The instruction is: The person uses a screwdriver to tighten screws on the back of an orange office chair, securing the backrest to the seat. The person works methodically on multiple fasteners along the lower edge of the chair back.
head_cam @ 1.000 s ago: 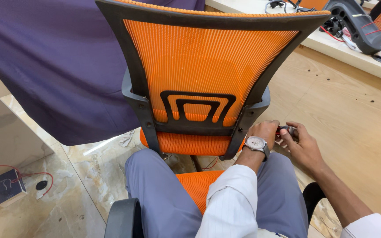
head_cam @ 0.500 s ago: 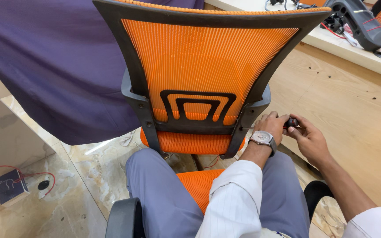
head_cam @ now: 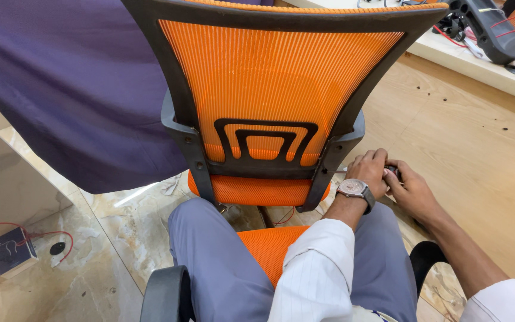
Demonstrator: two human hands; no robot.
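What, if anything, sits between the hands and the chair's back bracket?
Nothing visible. Both hands, left hand and right hand, grip a small dark tool whose thin shaft already reaches the black bracket on the orange chair back.

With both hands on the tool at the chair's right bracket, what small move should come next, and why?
Probably keep turning the small tool into the chair's grey side bracket: the left hand and right hand both grip it there, and its thin shaft points at the bracket.

Purple cloth left; small wired box on marble floor.
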